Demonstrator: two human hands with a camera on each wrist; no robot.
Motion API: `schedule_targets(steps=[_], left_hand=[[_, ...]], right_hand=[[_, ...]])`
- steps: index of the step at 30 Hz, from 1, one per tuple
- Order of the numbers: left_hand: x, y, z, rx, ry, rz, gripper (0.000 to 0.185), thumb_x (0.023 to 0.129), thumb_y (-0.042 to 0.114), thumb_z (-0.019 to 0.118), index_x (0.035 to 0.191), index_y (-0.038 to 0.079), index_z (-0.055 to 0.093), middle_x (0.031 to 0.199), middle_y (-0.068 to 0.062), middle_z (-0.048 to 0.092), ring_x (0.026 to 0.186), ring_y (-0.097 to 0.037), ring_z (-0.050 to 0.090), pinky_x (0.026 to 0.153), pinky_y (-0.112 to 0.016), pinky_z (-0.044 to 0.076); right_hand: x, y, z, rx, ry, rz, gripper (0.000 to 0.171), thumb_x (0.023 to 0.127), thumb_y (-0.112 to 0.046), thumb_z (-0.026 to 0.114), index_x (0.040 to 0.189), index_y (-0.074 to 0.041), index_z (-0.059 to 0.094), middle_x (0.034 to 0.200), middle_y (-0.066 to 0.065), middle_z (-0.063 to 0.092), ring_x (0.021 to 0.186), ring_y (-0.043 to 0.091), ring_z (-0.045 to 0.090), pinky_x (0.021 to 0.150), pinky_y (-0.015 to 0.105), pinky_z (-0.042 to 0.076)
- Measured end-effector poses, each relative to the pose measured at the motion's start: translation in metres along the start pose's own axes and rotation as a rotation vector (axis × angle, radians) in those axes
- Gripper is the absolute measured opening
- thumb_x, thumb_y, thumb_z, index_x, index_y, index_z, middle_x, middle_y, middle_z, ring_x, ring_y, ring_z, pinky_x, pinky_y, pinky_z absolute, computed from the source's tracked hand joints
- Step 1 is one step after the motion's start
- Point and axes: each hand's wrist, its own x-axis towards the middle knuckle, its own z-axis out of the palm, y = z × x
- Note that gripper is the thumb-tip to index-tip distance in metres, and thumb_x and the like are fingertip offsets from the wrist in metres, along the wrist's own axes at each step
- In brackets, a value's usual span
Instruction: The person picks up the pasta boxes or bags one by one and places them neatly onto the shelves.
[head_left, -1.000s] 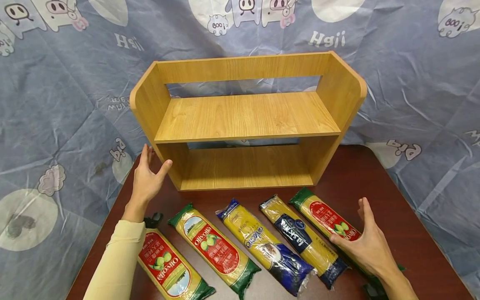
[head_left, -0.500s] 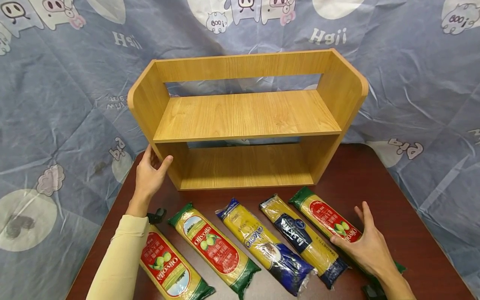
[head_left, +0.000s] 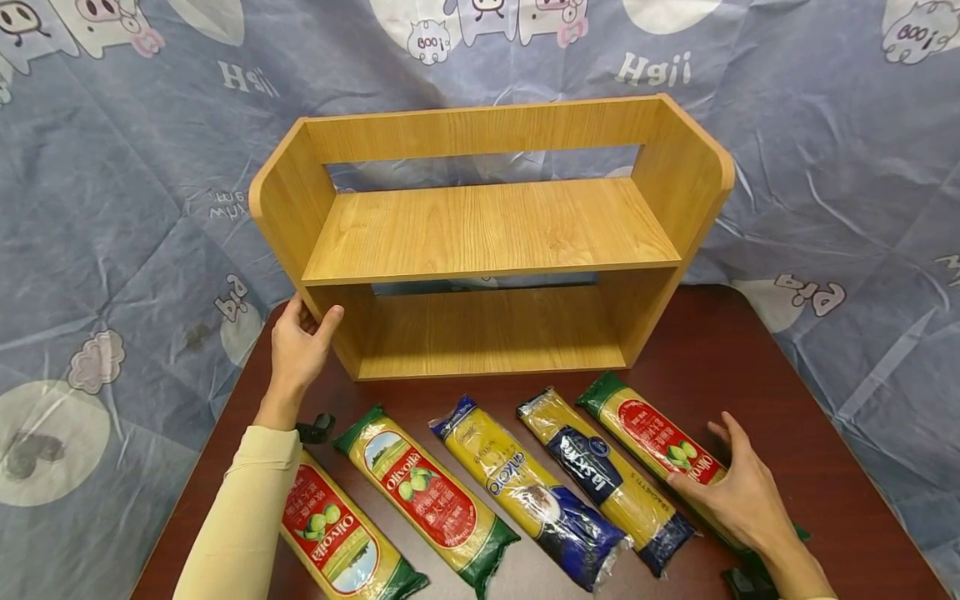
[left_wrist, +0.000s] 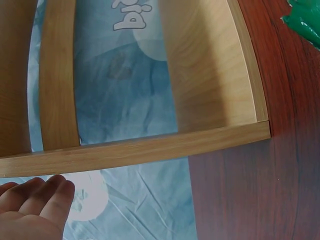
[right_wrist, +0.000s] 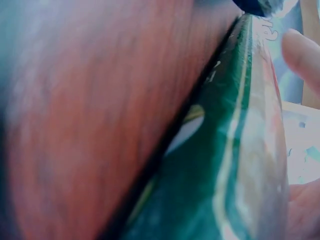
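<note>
My left hand [head_left: 298,346] is at the left side panel of a wooden two-tier shelf [head_left: 487,271]. Its fingers reach along the panel's outer side; the thumb stands out in front. The left wrist view shows these fingertips [left_wrist: 64,187] right at the panel's edge [left_wrist: 150,150]. My right hand [head_left: 738,492] spans the rightmost pasta packet [head_left: 648,429], thumb over its near left side and fingers beyond its right side. In the right wrist view the packet's green side [right_wrist: 200,165] fills the middle, with the thumb [right_wrist: 302,55] to its right.
Several more spaghetti packets lie slanted in a row: a red-labelled one [head_left: 326,525], another [head_left: 427,492], a blue-and-yellow one [head_left: 528,492] and a navy-labelled one [head_left: 600,475]. They lie on a dark red table [head_left: 810,442]. A patterned blue cloth [head_left: 135,217] hangs behind the shelf.
My left hand has moved in against the shelf's left panel, its fingers going behind the edge. My right hand has sunk slightly lower over the rightmost packet. The packets have stayed put.
</note>
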Motion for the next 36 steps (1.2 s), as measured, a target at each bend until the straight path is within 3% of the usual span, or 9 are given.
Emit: schedule_targets(steps=[8,12,18,27,36], left_hand=[[-0.001,0.001,0.002,-0.049,0.059,-0.003,0.056,0.098,0.021,0.067,0.146,-0.003,0.049,0.13,-0.028,0.062,0.12,-0.039,0.062,0.097,-0.034,0.051],[0.002,0.0,0.003,-0.054,0.098,-0.003,0.051,0.098,0.02,0.069,0.14,-0.005,0.055,0.125,-0.029,0.064,0.115,-0.035,0.065,0.092,-0.029,0.053],[0.006,0.003,0.007,-0.031,0.207,0.009,0.038,0.095,0.01,0.07,0.126,-0.01,0.065,0.114,-0.029,0.068,0.096,-0.013,0.07,0.079,-0.017,0.053],[0.021,-0.034,0.013,-0.042,0.309,-0.031,0.032,0.093,0.014,0.071,0.122,0.0,0.072,0.111,-0.018,0.073,0.095,-0.011,0.071,0.08,-0.017,0.053],[0.028,-0.035,0.017,-0.071,0.337,0.006,0.024,0.092,0.011,0.069,0.11,-0.002,0.076,0.099,-0.019,0.074,0.08,-0.002,0.07,0.067,-0.015,0.052]], right_hand=[[0.002,0.005,0.005,0.011,-0.004,-0.035,0.133,0.068,-0.041,0.094,0.16,0.001,0.008,0.146,0.031,0.042,0.123,0.05,0.046,0.087,0.061,0.039],[0.003,0.007,0.007,-0.022,-0.011,-0.025,0.13,0.066,-0.045,0.095,0.158,0.004,0.016,0.143,0.03,0.045,0.116,0.047,0.051,0.083,0.054,0.042],[0.004,0.009,0.011,-0.057,0.003,-0.052,0.128,0.06,-0.048,0.097,0.152,0.007,0.028,0.136,0.027,0.051,0.109,0.042,0.054,0.081,0.051,0.04],[0.005,0.012,0.013,-0.121,-0.002,-0.104,0.124,0.055,-0.043,0.099,0.146,0.012,0.034,0.127,0.027,0.051,0.103,0.04,0.046,0.075,0.049,0.038],[0.007,0.011,0.011,-0.158,-0.012,-0.097,0.111,0.058,-0.044,0.098,0.139,0.01,0.044,0.121,0.03,0.055,0.099,0.041,0.052,0.074,0.049,0.041]])
